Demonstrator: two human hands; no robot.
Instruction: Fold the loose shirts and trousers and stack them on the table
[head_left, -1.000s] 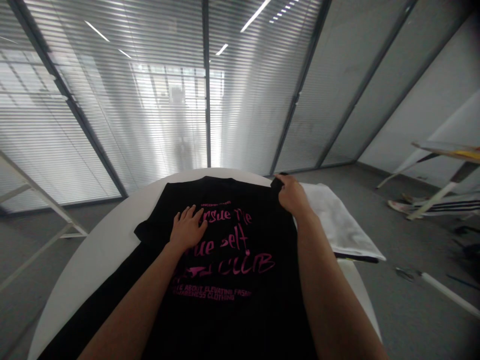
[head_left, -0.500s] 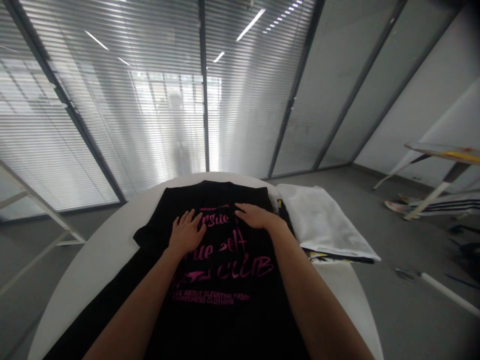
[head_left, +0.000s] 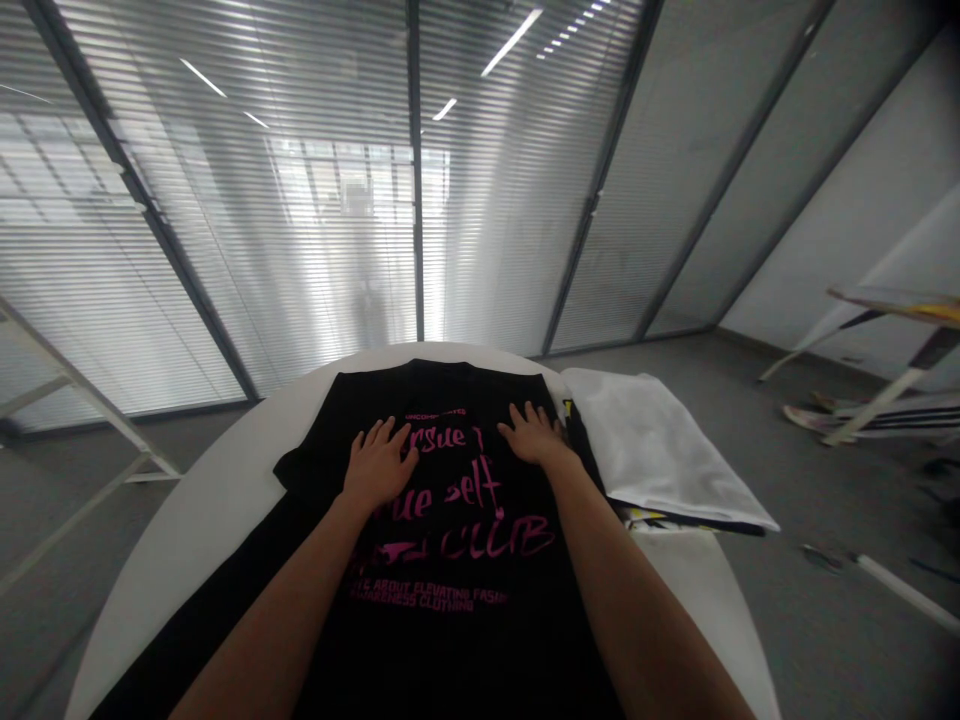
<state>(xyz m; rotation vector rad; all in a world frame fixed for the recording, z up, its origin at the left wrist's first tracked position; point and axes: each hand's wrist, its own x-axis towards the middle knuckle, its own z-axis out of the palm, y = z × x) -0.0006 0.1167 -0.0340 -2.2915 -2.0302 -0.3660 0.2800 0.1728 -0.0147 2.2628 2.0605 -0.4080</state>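
A black T-shirt [head_left: 442, 570] with pink lettering lies spread on a round white table [head_left: 202, 490]. My left hand [head_left: 379, 462] rests flat on the shirt's upper left part, fingers spread. My right hand [head_left: 534, 435] lies flat on the upper right part of the shirt, fingers stretched out and apart. Both palms press on the cloth and neither holds anything. A sleeve [head_left: 300, 470] sticks out just left of my left hand.
Folded white cloth [head_left: 660, 450] lies on a stack of garments at the table's right edge. Glass walls with blinds [head_left: 300, 200] stand behind the table. A white frame [head_left: 82, 400] is at left. A trestle table [head_left: 892, 310] and clothes on the floor are at right.
My right hand let go of the shirt's far right corner, swept left across the cloth, then settled flat with fingers spread on the upper right. My left hand stayed put.
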